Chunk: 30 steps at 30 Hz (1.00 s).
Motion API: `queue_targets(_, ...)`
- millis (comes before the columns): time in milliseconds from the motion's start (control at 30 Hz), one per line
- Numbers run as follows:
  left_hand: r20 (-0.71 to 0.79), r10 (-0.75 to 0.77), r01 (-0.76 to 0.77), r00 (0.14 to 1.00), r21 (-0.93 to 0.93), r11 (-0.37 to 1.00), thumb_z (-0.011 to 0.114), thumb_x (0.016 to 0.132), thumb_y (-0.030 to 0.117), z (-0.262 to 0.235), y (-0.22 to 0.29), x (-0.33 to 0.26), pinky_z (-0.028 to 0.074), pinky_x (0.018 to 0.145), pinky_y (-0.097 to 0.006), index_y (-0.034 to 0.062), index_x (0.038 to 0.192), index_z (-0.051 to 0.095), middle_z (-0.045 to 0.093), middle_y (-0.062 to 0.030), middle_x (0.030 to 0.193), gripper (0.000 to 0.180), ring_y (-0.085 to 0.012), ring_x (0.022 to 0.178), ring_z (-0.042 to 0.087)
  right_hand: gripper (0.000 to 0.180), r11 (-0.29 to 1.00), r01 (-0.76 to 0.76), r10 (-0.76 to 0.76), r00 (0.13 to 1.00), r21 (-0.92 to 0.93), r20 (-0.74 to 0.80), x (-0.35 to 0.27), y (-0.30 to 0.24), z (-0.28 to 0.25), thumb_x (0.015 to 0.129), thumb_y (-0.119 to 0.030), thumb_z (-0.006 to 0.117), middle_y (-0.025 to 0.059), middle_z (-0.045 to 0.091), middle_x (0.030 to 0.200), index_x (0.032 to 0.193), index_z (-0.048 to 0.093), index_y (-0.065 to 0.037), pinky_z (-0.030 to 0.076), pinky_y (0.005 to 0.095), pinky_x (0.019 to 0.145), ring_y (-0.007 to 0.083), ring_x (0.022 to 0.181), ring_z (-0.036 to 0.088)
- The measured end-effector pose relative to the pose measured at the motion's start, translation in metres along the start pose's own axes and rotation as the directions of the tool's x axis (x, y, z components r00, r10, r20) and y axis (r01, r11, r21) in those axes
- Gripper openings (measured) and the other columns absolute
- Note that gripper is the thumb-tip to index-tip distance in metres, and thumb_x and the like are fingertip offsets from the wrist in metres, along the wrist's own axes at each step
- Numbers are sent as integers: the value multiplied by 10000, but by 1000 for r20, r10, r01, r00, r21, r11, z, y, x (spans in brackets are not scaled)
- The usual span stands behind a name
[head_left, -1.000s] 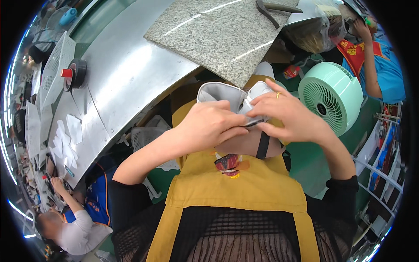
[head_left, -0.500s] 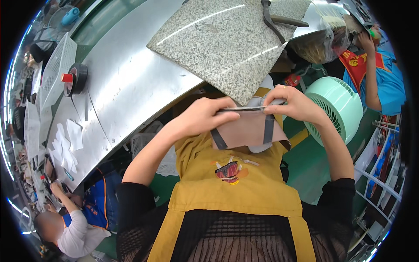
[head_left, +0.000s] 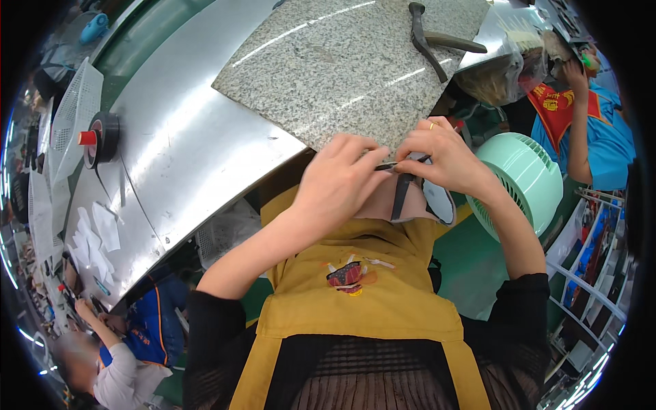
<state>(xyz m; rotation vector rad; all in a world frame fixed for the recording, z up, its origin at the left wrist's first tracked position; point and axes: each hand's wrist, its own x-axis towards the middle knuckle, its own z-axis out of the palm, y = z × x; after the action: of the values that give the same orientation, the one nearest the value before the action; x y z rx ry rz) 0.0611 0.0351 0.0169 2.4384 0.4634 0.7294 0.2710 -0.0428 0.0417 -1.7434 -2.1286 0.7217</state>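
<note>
A pinkish-brown leather piece [head_left: 378, 206] with black strips [head_left: 402, 198] across it hangs over my lap at the corner of the speckled stone slab [head_left: 321, 75]. My left hand [head_left: 343, 172] is closed on its upper edge, fingers bent and slightly blurred. Beside it, my right hand [head_left: 439, 156] pinches the same edge between thumb and fingers. Both hands' fingertips nearly meet at the folded edge. A greyish-white underside [head_left: 439, 200] shows at the piece's right end. Most of the upper edge is hidden by my fingers.
On the slab lies a hammer [head_left: 422, 42] with a curved metal head. A black tape roll [head_left: 106, 140] and white scraps [head_left: 92, 239] sit on the metal table [head_left: 178, 137] at left. A mint-green fan [head_left: 523, 181] stands right. Other people work at far right and lower left.
My left hand has moved right along the edge, closer to my right hand. The leather piece has shifted and turned, showing more of its greyish underside at right.
</note>
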Motion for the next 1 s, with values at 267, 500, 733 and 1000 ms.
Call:
queue_targets(267,311,-205,274,928,-199,941,658,824,157,11,-14,21,489,659,-357,86,875,653,601,-66,811,87,-260,764,616,151,993,17,-8,997,119,-75,-7,16,-3,754,-140,728,7,616,832,833,612,-84,350,374,941,200,894,547)
queue_targets(500,275,-196,223,941,-71,972,651,820,172,15,-9,23,500,647,-353,103,854,652,604,-51,801,77,-242,760,624,149,996,87,-91,960,-27,-266,-17,12,14,762,-151,722,2,586,872,810,589,-102,395,372,918,213,923,568)
queue_targets(733,295,-185,213,937,-63,975,649,811,173,19,-8,32,501,637,-349,110,848,647,598,-31,800,74,-236,777,622,146,964,187,-235,931,-189,-279,-10,17,11,745,-142,716,-14,582,909,789,581,-109,411,387,921,194,908,576)
queue_targets(1000,181,59,-66,982,35,997,652,801,143,24,-19,29,494,613,-338,103,844,640,581,-21,812,60,-229,769,615,133,965,130,-207,913,-230,-353,-17,22,17,723,-151,722,-15,589,943,825,641,-128,433,382,897,204,962,570)
